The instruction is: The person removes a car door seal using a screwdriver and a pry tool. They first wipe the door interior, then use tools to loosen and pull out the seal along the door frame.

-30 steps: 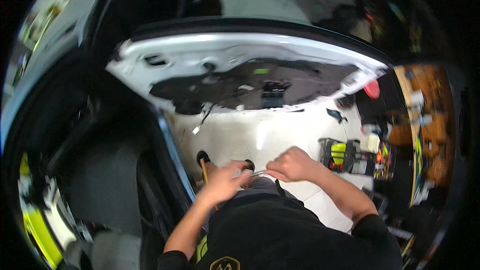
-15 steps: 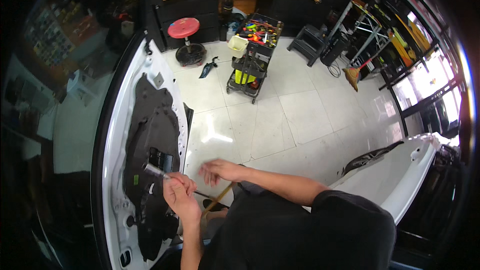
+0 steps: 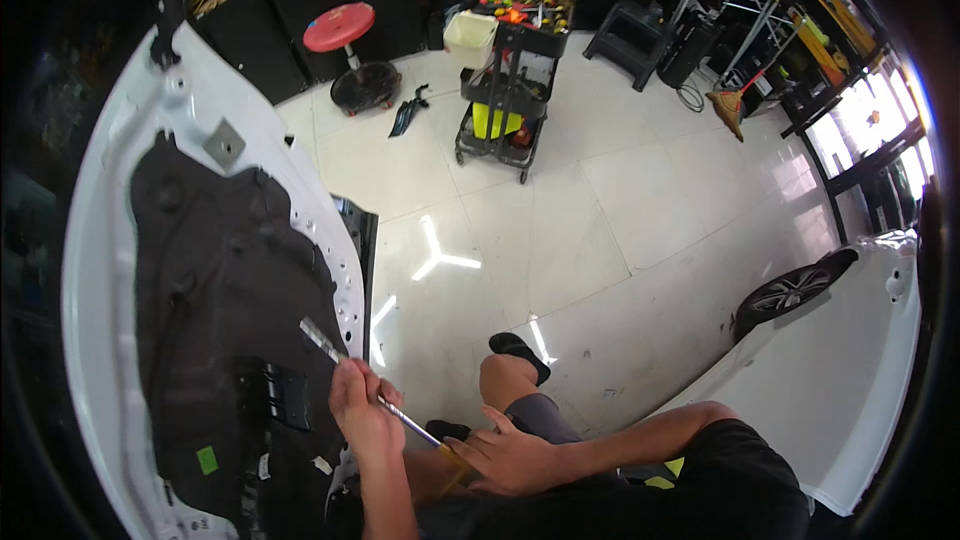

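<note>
A long screwdriver [image 3: 406,419] with a silver, socket-like tip, thin metal shaft and amber handle slants across in front of my body. My left hand [image 3: 366,410] is closed around it just behind the tip. Over the amber handle lies my right hand [image 3: 510,457], its fingers curled onto it and the thumb sticking up apart. To the left stands a white car door [image 3: 98,310] with its inner side bare, a dark grey lining [image 3: 230,260] covering its middle. The tool's tip hangs in front of that lining; whether it touches is unclear.
A black tool cart [image 3: 510,90] full of tools stands ahead. Left of it are a red stool [image 3: 340,28] and a small black part [image 3: 408,112] on the floor. A black step stool [image 3: 628,40] and broom [image 3: 728,112] are far right. A white car body [image 3: 800,370] flanks my right.
My right hand has come down from the air beside the left hand onto the amber handle. The view has shifted, so the door looks larger and my leg shows.
</note>
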### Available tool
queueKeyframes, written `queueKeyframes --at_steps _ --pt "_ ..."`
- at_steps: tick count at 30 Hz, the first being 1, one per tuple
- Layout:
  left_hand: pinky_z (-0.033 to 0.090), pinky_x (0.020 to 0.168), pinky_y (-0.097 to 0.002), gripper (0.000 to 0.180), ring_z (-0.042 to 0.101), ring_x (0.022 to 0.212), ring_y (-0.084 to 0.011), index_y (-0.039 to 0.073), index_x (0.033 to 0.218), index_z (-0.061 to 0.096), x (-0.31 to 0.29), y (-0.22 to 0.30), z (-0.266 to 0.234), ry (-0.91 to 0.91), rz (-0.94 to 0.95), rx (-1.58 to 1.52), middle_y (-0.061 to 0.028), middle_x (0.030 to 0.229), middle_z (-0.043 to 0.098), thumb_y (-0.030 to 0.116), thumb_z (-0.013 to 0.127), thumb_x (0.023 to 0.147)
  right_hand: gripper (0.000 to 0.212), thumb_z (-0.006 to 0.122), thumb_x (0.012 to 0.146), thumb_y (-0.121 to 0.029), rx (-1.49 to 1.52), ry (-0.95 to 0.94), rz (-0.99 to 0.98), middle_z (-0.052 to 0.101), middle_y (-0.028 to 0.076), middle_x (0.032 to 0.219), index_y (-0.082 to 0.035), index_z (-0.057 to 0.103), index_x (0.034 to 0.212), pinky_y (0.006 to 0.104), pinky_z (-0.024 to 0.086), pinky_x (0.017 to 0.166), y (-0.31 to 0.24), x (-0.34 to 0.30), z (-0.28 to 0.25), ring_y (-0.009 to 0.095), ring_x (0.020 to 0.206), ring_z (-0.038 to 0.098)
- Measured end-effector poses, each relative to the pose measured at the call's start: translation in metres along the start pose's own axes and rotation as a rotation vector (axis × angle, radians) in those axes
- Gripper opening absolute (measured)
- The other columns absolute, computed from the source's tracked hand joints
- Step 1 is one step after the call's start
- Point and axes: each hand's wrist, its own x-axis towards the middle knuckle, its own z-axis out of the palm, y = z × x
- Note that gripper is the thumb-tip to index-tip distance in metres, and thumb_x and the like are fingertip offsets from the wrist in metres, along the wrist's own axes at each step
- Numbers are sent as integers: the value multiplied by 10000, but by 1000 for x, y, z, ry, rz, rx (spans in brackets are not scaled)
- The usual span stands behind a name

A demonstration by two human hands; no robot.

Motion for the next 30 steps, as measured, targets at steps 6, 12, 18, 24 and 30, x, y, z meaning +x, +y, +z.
queueKeyframes --at_steps 6,12,18,24,30 --pt "413 528 -285 298 495 583 -117 68 983 609 67 -36 -73 42 211 120 27 670 455 358 560 1033 515 688 921 -192 596 9 -46 617 168 1060 -34 519 1382 442 473 960 39 21 48 299 990 611" --pt "585 747 -359 370 700 876 -227 47 1296 537 31 -49 -110 -302 381 192 -105 991 674 331 470 1069 307 523 1029 -256 1371 612 -110 574 133 823 15 602 908 295 510 585 65 17 134 235 694 595" --pt "567 559 -295 232 684 705 -172 111 1269 471 -31 -87 -135 -396 167 137 -70 861 635 242 435 1081 421 496 1036 -344 1478 687 39 392 60 719 -38 496 748 301 440 476 -25 -52 189 170 596 420" --pt "572 545 -304 323 697 693 -198 103 1364 397 -124 -39 -149 -477 285 -66 -123 995 640 243 444 1077 441 488 1030 -465 1085 531 -69 400 60 732 -74 476 826 277 396 455 -53 -150 159 157 587 408" --pt "570 622 -237 317 714 759 -176 60 1348 437 -261 14 -229 -476 790 -10 -144 1023 667 198 469 1064 481 466 1037 -486 784 316 -537 474 48 641 -99 539 760 294 439 453 -104 -125 127 153 516 475"
